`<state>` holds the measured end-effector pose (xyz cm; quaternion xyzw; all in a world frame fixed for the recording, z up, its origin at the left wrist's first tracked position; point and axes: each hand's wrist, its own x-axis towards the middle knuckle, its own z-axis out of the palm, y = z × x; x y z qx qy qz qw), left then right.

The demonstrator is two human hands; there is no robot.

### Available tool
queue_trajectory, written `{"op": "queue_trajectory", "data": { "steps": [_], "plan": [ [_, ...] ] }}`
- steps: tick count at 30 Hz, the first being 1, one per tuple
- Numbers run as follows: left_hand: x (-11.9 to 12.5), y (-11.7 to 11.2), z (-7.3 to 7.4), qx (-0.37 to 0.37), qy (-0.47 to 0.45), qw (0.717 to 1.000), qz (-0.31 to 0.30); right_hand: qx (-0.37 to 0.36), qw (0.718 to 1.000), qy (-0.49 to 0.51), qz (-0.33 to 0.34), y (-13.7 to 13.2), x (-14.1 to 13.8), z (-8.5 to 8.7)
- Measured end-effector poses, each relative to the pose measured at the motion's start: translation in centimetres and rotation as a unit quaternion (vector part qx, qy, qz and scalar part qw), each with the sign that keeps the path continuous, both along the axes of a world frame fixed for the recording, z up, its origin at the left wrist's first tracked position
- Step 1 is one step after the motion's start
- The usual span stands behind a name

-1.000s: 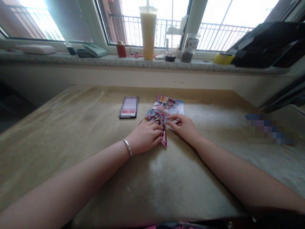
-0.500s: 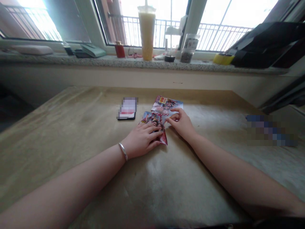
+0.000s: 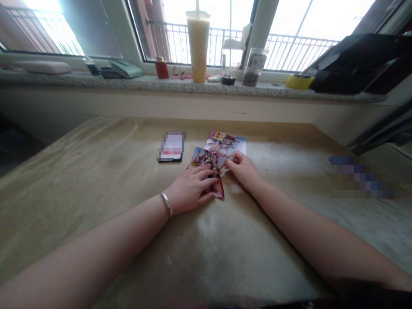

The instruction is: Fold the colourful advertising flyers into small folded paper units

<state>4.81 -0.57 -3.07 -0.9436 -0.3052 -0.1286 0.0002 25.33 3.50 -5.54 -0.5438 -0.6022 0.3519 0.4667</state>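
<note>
A colourful printed leaflet (image 3: 198, 157) with pictures of people lies at the middle of the table. My left hand (image 3: 190, 189), a silver bangle at its wrist, rests flat on its lower part with fingers stretched out. At the upper right corner of the leaflet, my right hand (image 3: 243, 166) is closed in a pinch on its edge. Just behind lies a second printed piece (image 3: 230, 140) with a yellow price patch, partly covered by the near one. Whether the two pieces are joined is hidden.
A phone (image 3: 172, 147) with a blurred screen lies left of the leaflet on the table (image 3: 206, 257). A blurred flat blue item (image 3: 362, 177) is at the right. On the windowsill stand a tall yellow drink (image 3: 198, 47), a red jar (image 3: 162, 68) and a black bag (image 3: 357, 64).
My right hand's fingers have closed from a looser pose onto the leaflet's corner. The near piece has shifted slightly and its upper right part shows more. My left hand stays put.
</note>
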Motion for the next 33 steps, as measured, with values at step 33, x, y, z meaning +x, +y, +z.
{"op": "queue_trajectory", "data": {
  "steps": [33],
  "plan": [
    [0.0, 0.0, -0.1, -0.049, 0.015, 0.999, 0.019, 0.012, 0.977, -0.213, -0.015, -0.1, -0.1, 0.0]
  ]
}}
